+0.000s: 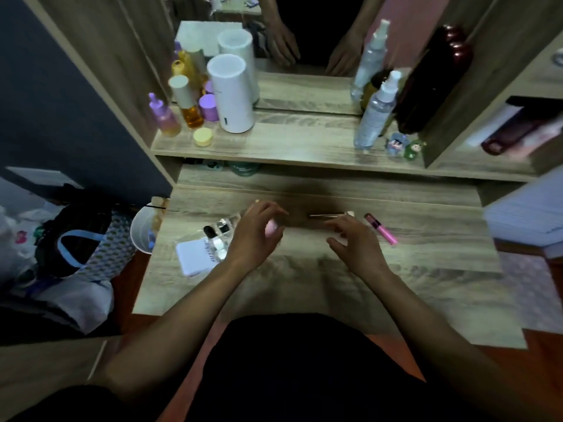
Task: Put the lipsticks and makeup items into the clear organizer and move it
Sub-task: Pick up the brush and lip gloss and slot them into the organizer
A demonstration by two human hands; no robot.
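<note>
The pink lip gloss (381, 229) is seen on the counter (426, 260) at two o'clock of the empty, loosely spread right hand (355, 243), its length running ten-to-four, while a pink item (271, 229) is held by the left hand (256, 231) beside the clear organizer (210, 239).

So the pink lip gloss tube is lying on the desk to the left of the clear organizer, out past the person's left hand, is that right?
Not quite. The head view shows the pink lip gloss tube lying on the desk to the right, beyond the right hand. The clear organizer sits on the left side, by the left hand.
</note>
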